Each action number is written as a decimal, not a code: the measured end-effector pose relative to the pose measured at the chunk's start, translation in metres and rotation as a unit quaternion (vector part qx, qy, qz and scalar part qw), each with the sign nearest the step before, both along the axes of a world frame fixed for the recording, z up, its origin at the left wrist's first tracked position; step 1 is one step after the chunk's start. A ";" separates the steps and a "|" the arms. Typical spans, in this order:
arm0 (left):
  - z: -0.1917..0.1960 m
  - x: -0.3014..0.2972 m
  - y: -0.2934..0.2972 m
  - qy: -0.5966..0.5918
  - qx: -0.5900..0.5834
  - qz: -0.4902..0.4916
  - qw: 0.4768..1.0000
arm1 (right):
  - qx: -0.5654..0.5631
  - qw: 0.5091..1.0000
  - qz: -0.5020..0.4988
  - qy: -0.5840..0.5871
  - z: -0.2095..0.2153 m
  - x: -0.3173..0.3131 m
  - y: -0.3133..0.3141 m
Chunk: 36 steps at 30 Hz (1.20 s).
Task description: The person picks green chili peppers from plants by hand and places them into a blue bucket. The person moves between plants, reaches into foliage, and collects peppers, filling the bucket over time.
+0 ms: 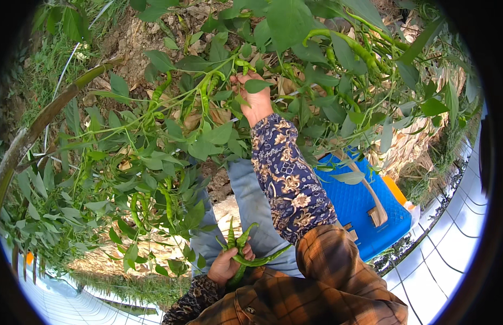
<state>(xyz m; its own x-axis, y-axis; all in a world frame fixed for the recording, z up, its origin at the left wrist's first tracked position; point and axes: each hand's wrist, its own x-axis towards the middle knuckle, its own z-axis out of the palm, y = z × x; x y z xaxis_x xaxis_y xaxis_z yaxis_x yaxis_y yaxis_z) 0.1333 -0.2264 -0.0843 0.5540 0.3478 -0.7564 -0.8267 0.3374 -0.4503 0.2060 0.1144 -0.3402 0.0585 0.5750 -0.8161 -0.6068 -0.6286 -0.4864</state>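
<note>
A: Right hand [255,99] is raised into the pepper plant [170,135], fingers curled shut around the stem end of a green pepper [244,66] that hangs at the fingertips. The pepper sits just above and slightly left of the grip; its long axis appears to run roughly up-and-down, curving at the tip.

B: And the left hand [228,264]?

A: Low, near the body, closed on a bunch of picked peppers [241,250], their tips fanning up and to the right. It is well apart from the pepper on the plant; the right hand is the nearer by far.

B: Anything obscured?

A: A leaf [257,85] lies across the right fingers, so the exact contact point cannot be told. The blue basket [365,211] is at lower right, partly behind the patterned sleeve [286,179] and foliage.
</note>
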 end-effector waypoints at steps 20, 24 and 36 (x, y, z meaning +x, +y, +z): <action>0.002 -0.029 0.013 0.036 0.002 -0.082 0.996 | 0.233 0.880 0.315 -0.270 -0.035 0.016 0.004; 0.003 -0.033 0.011 0.069 0.040 -0.030 0.996 | 0.288 0.744 0.316 -0.514 0.004 0.005 -0.002; -0.004 -0.077 0.059 0.157 0.180 0.023 0.971 | 0.314 0.834 0.160 -0.425 0.152 0.030 -0.048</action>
<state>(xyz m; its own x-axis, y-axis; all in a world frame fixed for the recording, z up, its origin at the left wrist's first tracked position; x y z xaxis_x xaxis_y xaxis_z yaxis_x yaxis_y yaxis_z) 0.0562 -0.1679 -0.0886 0.2939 0.6402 -0.7097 -0.9220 0.3858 -0.0338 0.2359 0.0666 -0.1886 0.2240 0.9705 -0.0890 0.2745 -0.1505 -0.9497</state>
